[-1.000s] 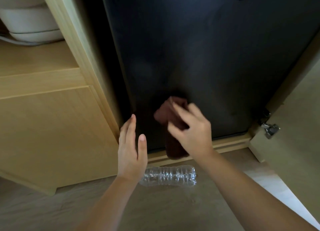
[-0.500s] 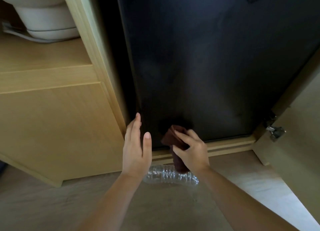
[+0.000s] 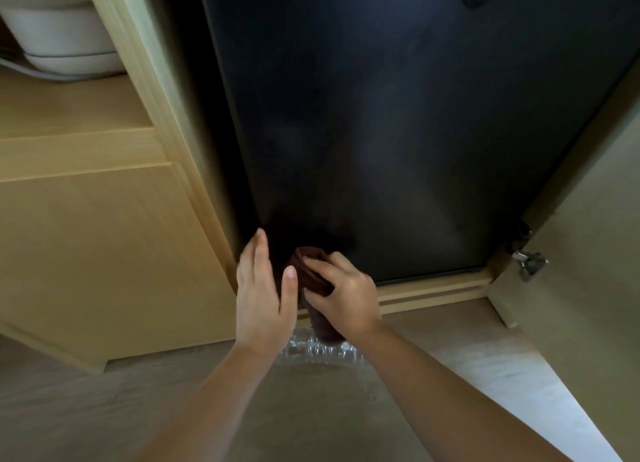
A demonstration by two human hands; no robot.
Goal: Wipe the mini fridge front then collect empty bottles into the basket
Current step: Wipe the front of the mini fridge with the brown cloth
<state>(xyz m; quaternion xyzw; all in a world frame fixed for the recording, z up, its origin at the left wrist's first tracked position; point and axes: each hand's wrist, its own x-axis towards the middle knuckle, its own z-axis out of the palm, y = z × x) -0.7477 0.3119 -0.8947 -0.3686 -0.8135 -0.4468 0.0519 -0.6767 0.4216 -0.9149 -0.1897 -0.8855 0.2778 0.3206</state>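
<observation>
The right hand (image 3: pixel 341 297) holds a dark red cloth (image 3: pixel 311 274) bunched in its fingers, pressed low on the black mini fridge front (image 3: pixel 398 132), near the bottom left corner. The left hand (image 3: pixel 265 298) is flat with its fingers stretched out and holds nothing; it sits just beside the cloth, by the fridge's left edge. A clear empty bottle (image 3: pixel 318 352) lies on its side on the floor (image 3: pixel 311 409), right under both hands. A wooden cabinet (image 3: pixel 104 246) stands to the left.
</observation>
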